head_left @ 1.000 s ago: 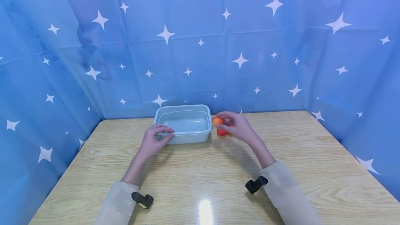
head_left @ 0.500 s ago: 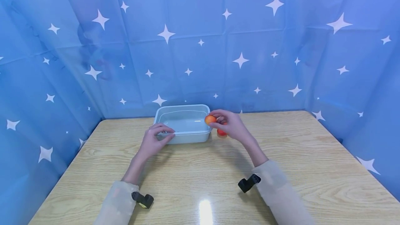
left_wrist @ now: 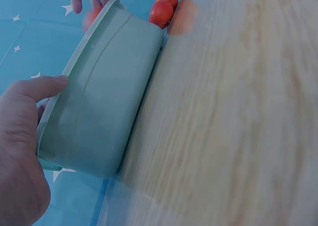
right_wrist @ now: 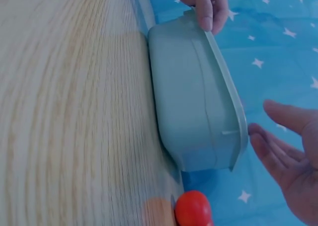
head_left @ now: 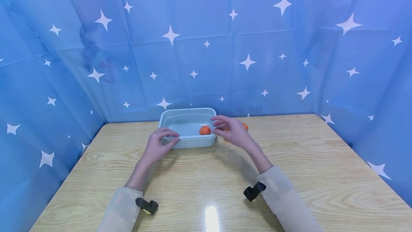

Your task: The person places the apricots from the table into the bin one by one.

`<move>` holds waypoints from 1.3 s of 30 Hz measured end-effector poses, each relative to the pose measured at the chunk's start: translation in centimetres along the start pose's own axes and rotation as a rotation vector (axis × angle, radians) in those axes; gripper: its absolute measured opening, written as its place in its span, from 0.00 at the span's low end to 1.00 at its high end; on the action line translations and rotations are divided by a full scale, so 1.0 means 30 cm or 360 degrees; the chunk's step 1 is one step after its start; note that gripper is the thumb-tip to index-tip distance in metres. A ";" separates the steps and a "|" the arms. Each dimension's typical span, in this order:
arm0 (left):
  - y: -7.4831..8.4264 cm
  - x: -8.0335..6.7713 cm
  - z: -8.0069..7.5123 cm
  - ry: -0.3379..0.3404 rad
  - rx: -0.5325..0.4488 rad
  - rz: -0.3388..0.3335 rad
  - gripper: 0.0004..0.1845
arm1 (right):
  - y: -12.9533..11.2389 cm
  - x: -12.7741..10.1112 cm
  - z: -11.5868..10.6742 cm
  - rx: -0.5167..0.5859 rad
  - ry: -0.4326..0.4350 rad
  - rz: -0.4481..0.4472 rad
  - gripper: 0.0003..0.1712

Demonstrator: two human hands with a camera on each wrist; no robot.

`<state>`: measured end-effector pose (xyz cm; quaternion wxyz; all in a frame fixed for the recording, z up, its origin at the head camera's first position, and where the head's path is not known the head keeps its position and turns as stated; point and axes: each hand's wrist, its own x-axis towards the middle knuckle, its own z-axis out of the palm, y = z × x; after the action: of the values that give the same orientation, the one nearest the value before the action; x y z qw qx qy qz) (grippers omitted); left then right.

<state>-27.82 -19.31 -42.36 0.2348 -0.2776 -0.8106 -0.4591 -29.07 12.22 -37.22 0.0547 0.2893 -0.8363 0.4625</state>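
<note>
A pale green plastic tub (head_left: 180,141) stands at the back of the wooden table (head_left: 206,178). My left hand (head_left: 167,136) grips its front-left rim, thumb outside (left_wrist: 37,87) and fingers over the edge (right_wrist: 211,7). One orange fruit (head_left: 204,130) lies inside the tub near its right wall. My right hand (head_left: 222,126) hovers at the tub's right rim with its fingers spread and empty (right_wrist: 288,156). A red fruit (right_wrist: 193,209) and another orange fruit (head_left: 245,126) lie on the table just right of the tub (left_wrist: 104,102).
Blue star-patterned cloth (head_left: 206,46) walls the table on three sides, close behind the tub. Bare wooden tabletop stretches in front of the tub and to the right. Black wrist cameras (head_left: 254,192) sit on both sleeves.
My right hand carried the orange fruit leftward over the tub's rim and let go; the fruit now lies inside the tub. The left hand stayed on the rim.
</note>
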 end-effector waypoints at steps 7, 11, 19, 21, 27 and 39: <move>0.001 -0.001 -0.002 -0.0002 0.0019 0.0008 0.06 | 0.012 0.000 -0.004 0.0035 0.0001 0.0009 0.23; 0.002 -0.003 -0.005 -0.0012 0.0015 -0.0017 0.06 | 0.012 -0.004 -0.012 0.0042 0.0020 0.0024 0.23; 0.004 0.000 -0.005 -0.0032 0.0015 -0.0063 0.06 | 0.012 -0.015 -0.036 0.0001 0.0024 0.0034 0.22; 0.005 -0.001 -0.005 -0.0029 0.0015 -0.0053 0.06 | 0.015 -0.017 -0.041 -0.0004 0.0030 0.0041 0.22; 0.004 -0.001 -0.004 -0.0027 0.0009 -0.0051 0.06 | 0.020 -0.023 -0.059 -0.0033 0.0050 0.0055 0.22; 0.004 0.001 -0.004 -0.0022 0.0003 -0.0049 0.06 | 0.046 -0.037 -0.093 -0.0030 0.0068 0.0114 0.20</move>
<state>-27.76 -19.35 -42.22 0.2224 -0.2680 -0.8168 -0.4600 -29.38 15.50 -37.07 0.0587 0.2486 -0.8491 0.4624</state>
